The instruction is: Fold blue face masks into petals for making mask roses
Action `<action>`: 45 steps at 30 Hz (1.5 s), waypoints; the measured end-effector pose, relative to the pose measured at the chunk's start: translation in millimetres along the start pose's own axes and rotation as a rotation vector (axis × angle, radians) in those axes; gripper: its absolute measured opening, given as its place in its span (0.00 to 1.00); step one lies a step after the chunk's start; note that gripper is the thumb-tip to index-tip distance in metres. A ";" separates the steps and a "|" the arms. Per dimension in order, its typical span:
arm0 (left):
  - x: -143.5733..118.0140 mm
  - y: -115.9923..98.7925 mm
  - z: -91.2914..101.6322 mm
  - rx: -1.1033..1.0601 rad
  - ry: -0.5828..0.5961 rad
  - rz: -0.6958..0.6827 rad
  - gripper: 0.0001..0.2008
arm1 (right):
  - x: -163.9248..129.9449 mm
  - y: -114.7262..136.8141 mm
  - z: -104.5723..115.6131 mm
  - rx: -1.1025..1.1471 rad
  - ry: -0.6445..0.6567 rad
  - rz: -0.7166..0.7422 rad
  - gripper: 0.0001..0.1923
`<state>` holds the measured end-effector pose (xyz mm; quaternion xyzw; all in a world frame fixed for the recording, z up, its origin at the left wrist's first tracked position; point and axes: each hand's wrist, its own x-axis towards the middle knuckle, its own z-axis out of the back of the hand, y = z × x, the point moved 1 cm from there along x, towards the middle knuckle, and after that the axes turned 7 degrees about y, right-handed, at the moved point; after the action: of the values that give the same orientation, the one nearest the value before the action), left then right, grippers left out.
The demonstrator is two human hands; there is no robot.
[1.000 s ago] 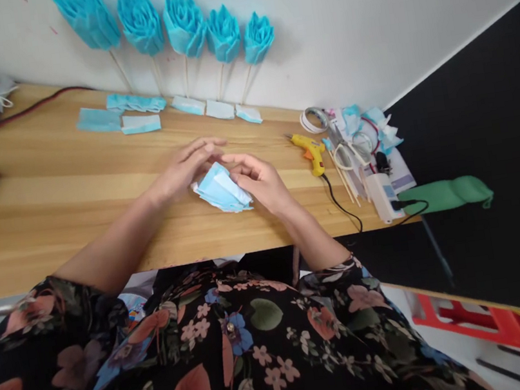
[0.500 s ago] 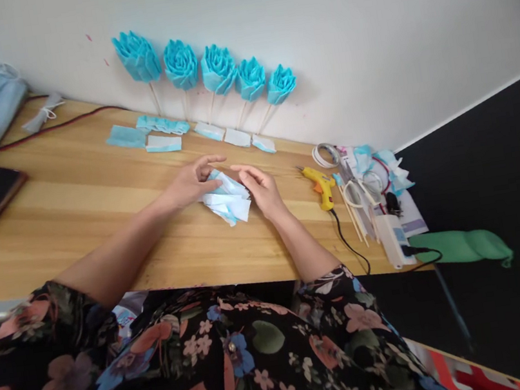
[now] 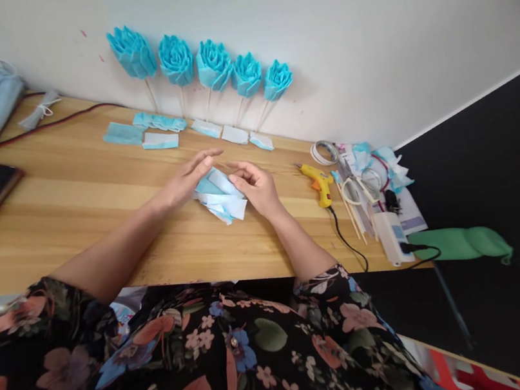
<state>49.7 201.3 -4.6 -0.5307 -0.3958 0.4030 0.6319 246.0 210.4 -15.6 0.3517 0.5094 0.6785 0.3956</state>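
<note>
Left hand (image 3: 184, 181) and right hand (image 3: 255, 187) grip folded blue mask pieces (image 3: 219, 196) on wooden table (image 3: 70, 204).

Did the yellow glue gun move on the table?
No. The glue gun lies in the same spot beside the white power strip and sticks; only the head camera shifted.

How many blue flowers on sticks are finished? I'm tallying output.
5, leaning in a row against the wall behind the table: flowers. None seems hidden.
</note>
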 end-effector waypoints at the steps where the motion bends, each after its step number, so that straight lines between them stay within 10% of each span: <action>1: -0.2 -0.7 -0.8 0.010 0.028 -0.002 0.35 | -1.1 1.7 -1.0 -0.019 0.002 0.012 0.23; 19: 2.3 -1.7 -4.7 0.120 0.086 -0.050 0.34 | -3.9 8.9 2.5 -0.044 -0.247 0.162 0.16; 27: 8.2 14.2 -5.4 -0.180 0.254 -0.062 0.35 | 12.5 -9.1 32.9 -0.095 -0.416 0.167 0.30; 38: 0.3 2.0 -3.1 0.034 0.426 -0.035 0.25 | 22.0 -27.5 50.0 0.010 -0.553 0.108 0.30; 45: 0.3 -1.3 -2.2 0.068 0.268 0.045 0.19 | 21.1 -33.0 44.4 -0.010 -0.503 0.070 0.31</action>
<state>51.9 200.6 -3.6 -0.5665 -0.2821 0.3557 0.6877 281.7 253.1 -35.7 0.5246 0.3791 0.5855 0.4881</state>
